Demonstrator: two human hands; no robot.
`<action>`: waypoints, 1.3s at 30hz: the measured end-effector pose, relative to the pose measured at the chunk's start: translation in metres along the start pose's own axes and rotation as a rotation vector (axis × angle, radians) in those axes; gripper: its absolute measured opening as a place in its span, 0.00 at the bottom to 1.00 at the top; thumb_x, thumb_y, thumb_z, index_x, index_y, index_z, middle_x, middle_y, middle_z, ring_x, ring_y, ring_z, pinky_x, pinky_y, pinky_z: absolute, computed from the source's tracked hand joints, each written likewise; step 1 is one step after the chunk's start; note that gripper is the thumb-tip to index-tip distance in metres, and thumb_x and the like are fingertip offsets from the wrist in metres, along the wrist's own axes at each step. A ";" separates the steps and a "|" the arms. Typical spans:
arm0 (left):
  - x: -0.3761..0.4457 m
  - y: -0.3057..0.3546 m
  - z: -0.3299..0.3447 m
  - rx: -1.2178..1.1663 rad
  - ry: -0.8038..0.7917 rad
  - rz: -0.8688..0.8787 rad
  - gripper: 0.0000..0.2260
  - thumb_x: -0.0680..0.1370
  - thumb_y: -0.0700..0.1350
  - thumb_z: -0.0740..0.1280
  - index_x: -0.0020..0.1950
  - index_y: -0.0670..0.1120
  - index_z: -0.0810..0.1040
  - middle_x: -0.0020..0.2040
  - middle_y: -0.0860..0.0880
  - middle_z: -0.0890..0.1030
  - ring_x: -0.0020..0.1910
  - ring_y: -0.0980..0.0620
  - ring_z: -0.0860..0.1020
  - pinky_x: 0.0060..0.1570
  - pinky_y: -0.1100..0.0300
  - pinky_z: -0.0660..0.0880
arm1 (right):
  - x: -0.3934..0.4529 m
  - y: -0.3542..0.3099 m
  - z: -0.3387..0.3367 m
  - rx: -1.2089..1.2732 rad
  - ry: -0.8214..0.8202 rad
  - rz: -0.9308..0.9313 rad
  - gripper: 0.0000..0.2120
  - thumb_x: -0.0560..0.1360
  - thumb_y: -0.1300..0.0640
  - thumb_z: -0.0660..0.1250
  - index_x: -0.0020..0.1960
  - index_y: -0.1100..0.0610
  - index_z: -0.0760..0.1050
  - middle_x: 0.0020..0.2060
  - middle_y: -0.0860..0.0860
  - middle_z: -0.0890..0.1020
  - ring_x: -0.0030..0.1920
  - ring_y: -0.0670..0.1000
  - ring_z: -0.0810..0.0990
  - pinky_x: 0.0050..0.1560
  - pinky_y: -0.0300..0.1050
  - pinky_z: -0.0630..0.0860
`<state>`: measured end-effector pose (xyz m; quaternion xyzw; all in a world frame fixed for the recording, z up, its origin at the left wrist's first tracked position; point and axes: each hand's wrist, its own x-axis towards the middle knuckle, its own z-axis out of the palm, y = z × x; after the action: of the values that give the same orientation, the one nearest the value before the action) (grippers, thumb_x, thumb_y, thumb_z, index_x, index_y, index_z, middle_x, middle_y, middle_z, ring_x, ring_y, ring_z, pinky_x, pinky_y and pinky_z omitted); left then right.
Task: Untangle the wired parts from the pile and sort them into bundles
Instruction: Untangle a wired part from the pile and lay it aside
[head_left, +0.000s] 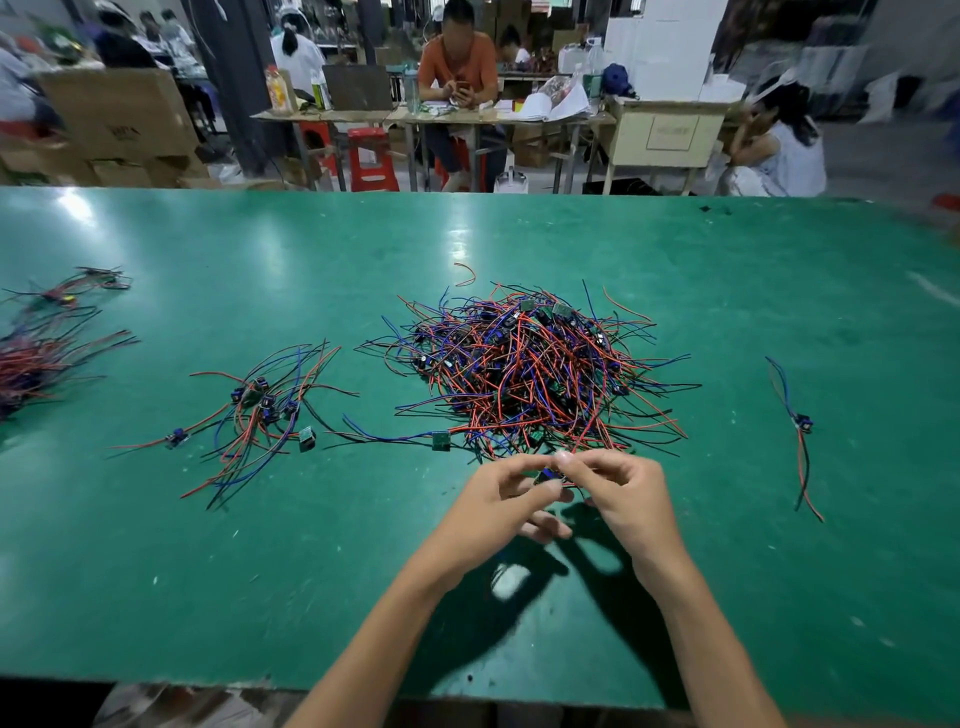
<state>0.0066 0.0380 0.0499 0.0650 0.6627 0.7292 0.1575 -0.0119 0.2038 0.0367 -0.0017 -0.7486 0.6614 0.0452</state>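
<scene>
A big tangled pile (524, 369) of red, blue and black wires with small boards lies mid-table. Just in front of it, my left hand (498, 499) and my right hand (623, 493) meet, and both pinch one small wired part (548, 475) whose wires run back into the pile's near edge. The part is mostly hidden by my fingers. A loose bundle (265, 410) of separated wired parts lies to the left. A single wired part (800, 423) lies alone at the right. One small green board (440, 440) with wires sits at the pile's left front.
The green table (208, 571) stretches wide, its near edge at the bottom. Another heap of wires (36, 358) lies at the far left edge. A stray red wire (466, 274) sits behind the pile. People sit at desks beyond the table.
</scene>
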 end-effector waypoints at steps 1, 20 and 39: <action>0.001 0.000 0.002 0.017 0.034 -0.007 0.12 0.82 0.42 0.66 0.65 0.43 0.78 0.49 0.43 0.85 0.35 0.47 0.83 0.37 0.59 0.80 | 0.000 0.001 0.001 -0.020 0.002 -0.022 0.06 0.73 0.46 0.76 0.42 0.48 0.87 0.36 0.51 0.86 0.36 0.49 0.78 0.41 0.49 0.74; 0.009 -0.012 0.022 0.086 0.398 0.103 0.03 0.79 0.36 0.69 0.47 0.40 0.81 0.36 0.55 0.82 0.33 0.64 0.77 0.35 0.70 0.72 | -0.009 -0.011 0.062 0.286 0.272 0.168 0.13 0.80 0.64 0.65 0.44 0.55 0.85 0.41 0.49 0.88 0.44 0.50 0.85 0.46 0.47 0.81; -0.017 0.016 0.012 0.068 0.142 -0.109 0.14 0.82 0.41 0.62 0.37 0.49 0.68 0.26 0.54 0.69 0.20 0.58 0.58 0.20 0.68 0.53 | 0.034 -0.051 0.027 0.519 0.153 0.393 0.11 0.82 0.55 0.61 0.46 0.52 0.81 0.39 0.46 0.85 0.32 0.44 0.76 0.32 0.40 0.70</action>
<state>0.0244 0.0428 0.0695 -0.0176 0.6992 0.6994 0.1473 -0.0446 0.1723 0.0864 -0.1842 -0.5349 0.8241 -0.0282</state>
